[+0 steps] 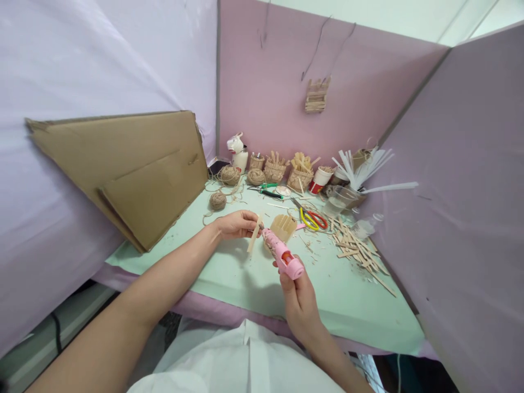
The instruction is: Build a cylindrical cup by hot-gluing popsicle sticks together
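My left hand (240, 224) pinches a flat wooden craft stick (254, 236), which hangs at a slant over the table. Wrapped round the handle of a pink glue gun (280, 252), my right hand (299, 297) tilts its tip up and left toward the stick. The tip is at or very near the stick; I cannot tell if they touch. Just behind the glue gun a small piece made of joined craft sticks (283, 226) lies on the table, partly hidden by the gun.
Scissors (313, 218), pliers (268, 192) and twine balls (218, 201) lie beyond my hands. Loose sticks (360, 245) are heaped at right, near a plastic cup (338, 202) and white glue sticks (364, 169). Cardboard sheets (151, 180) lean at left. Stick-filled baskets (301, 177) stand behind.
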Tool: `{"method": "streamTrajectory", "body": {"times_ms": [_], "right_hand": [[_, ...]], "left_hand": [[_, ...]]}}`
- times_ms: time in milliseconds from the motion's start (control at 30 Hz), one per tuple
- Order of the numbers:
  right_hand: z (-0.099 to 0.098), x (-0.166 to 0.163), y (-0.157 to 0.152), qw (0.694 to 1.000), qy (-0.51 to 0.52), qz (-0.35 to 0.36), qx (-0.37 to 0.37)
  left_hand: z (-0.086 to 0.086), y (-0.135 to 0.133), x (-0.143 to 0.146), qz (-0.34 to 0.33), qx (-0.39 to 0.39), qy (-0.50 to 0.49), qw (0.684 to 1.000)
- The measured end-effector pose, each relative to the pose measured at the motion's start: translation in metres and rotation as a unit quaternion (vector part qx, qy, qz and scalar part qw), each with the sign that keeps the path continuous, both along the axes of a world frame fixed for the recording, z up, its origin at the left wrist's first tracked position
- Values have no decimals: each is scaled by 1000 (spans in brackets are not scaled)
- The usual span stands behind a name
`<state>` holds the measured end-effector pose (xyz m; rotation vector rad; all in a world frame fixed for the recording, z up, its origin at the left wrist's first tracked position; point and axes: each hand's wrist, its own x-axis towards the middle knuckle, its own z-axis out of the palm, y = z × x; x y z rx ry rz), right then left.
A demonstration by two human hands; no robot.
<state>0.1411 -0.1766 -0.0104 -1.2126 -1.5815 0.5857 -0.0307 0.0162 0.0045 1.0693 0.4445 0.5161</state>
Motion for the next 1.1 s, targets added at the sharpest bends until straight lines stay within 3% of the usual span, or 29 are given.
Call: {"method": "streamTrajectory", "body": {"times_ms": [867, 1100], "right_hand": [[-3, -1, 0, 999, -40, -20, 13], [-4, -2, -2, 999, -34, -7, 5]], "left_hand": [[-3, 3, -1, -13, 5, -1, 1000], [1, 2, -1, 18, -2, -19, 1000]]}}
